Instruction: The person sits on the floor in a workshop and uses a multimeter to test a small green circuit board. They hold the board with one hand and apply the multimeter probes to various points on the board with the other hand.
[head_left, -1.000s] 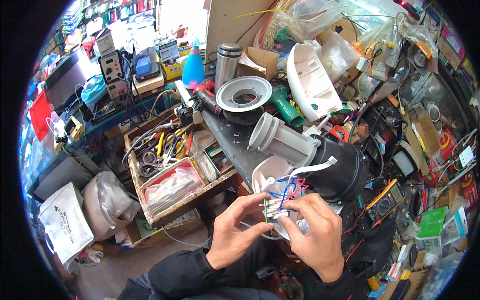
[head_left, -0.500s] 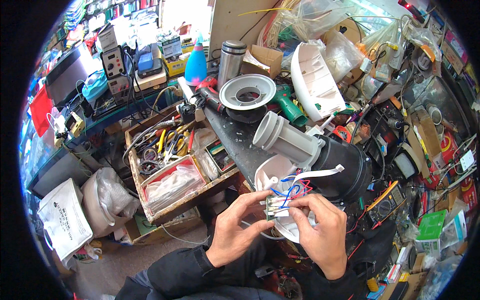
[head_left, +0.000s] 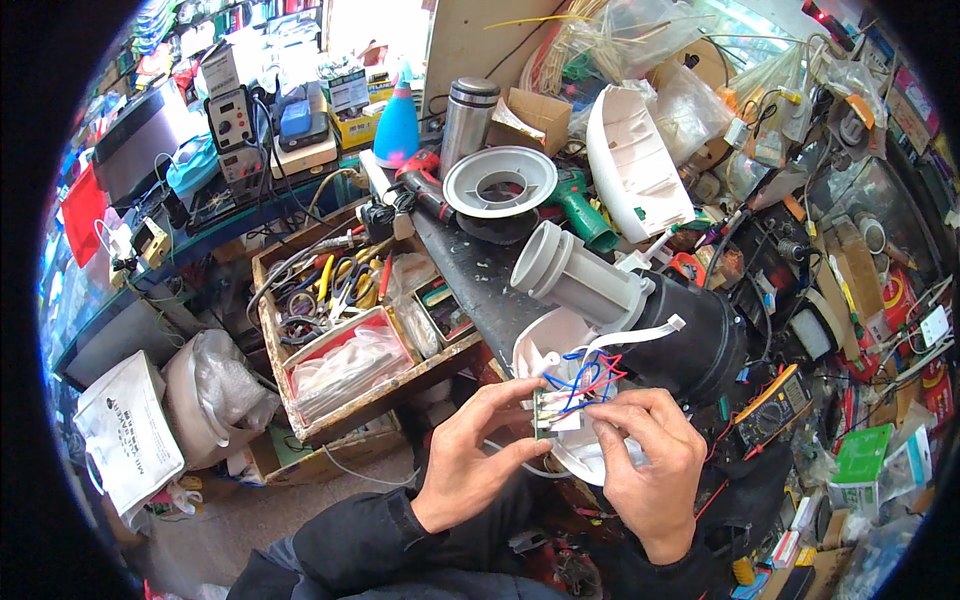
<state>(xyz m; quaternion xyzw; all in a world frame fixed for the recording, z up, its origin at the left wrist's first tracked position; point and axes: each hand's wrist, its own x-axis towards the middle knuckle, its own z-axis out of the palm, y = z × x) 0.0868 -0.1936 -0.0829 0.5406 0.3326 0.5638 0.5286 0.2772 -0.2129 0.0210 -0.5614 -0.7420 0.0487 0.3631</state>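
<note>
My left hand pinches a small green circuit board upright by its edges, thumb below and index finger above. White connectors stick out from the board on its right side. Blue and red wires loop up from them. On the right, my right hand is closed, its thumb and fingertips pinched at the wire ends beside the connectors. Behind and beneath both hands lies a white plastic housing, with a white flat cable arching out of it.
A grey ribbed plastic cylinder and a black drum-shaped part lie just beyond. On the left, an open wooden drawer holds pliers and other tools. A multimeter rests at the right, amid loose parts. Farther back stands a green heat gun.
My right hand has shifted slightly right and down, its fingertips now a little farther from the board. The wire loops have changed shape. My left hand still holds the board.
</note>
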